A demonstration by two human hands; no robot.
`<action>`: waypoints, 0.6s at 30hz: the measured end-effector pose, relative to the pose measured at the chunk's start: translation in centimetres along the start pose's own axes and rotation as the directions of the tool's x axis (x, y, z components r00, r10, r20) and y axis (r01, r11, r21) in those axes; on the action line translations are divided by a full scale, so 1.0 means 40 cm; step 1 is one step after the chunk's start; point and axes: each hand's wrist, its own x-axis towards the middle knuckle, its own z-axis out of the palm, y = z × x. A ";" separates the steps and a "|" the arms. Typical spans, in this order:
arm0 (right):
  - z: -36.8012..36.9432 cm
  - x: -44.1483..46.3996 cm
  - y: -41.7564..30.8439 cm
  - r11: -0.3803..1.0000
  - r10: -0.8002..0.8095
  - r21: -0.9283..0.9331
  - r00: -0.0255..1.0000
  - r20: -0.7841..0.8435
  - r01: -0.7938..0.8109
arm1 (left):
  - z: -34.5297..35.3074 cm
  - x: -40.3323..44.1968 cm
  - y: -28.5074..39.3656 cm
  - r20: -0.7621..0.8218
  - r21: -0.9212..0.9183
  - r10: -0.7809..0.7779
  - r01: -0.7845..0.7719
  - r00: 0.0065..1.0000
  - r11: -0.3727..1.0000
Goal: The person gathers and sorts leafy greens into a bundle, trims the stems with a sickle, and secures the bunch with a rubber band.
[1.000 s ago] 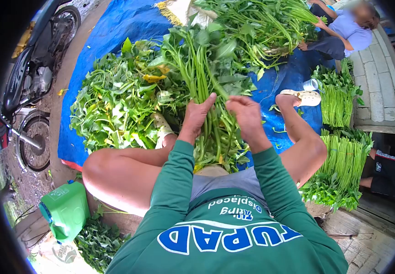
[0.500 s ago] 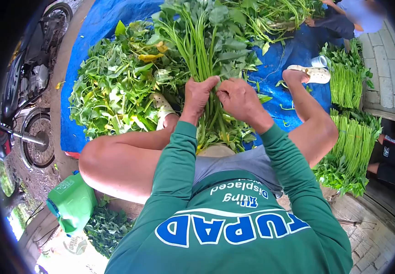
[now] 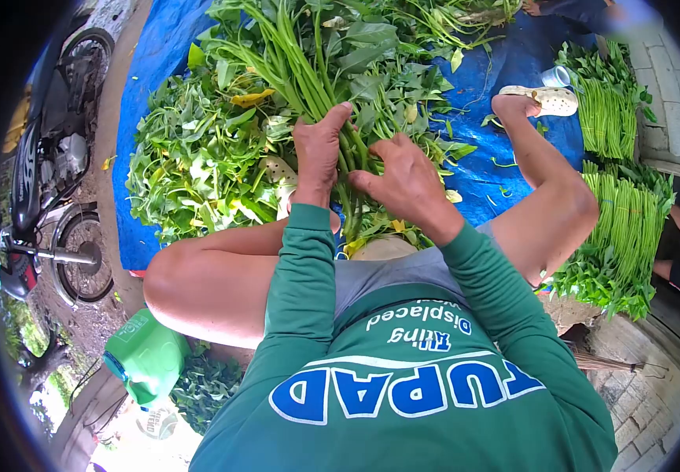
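Observation:
My left hand [image 3: 320, 153] is closed round a bunch of water spinach [image 3: 296, 71], its thumb lying across the long green stems. The leafy tops lean away to the upper left, and the stem ends hang down between my legs. Close by on the right is my right hand [image 3: 410, 185], thumb and forefinger apart at the side of the stems. Its other fingers are curled and partly hidden. Loose water spinach [image 3: 198, 165] is heaped under and left of the bunch, with a few yellow leaves [image 3: 252, 98] among it.
A blue tarp [image 3: 493, 71] lies beneath the greens. Tied bundles [image 3: 627, 208] are stacked at right, near a white cup [image 3: 555, 77]. A green jug [image 3: 147, 350] stands at lower left, and a motorcycle [image 3: 57, 173] beyond. Another person's hand [image 3: 532, 7] shows at the top right.
The bunch has tipped to the left in my left hand. My right hand has moved slightly down, its thumb and forefinger parting from a pinch. The view has shifted a little.

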 end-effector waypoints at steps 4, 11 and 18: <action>-0.014 0.033 0.049 0.996 -0.084 0.046 0.987 0.136 0.078 | -0.019 -0.008 0.020 0.014 0.041 -0.044 0.043 0.999 0.998; 0.049 0.002 0.083 0.946 -0.170 0.292 0.982 0.079 0.141 | -0.045 0.016 0.026 0.042 0.014 -0.142 0.142 0.989 0.990; -0.050 0.040 0.167 0.878 -0.072 0.477 0.994 0.084 0.023 | -0.119 0.037 0.099 0.076 -0.204 -0.152 0.164 0.985 0.965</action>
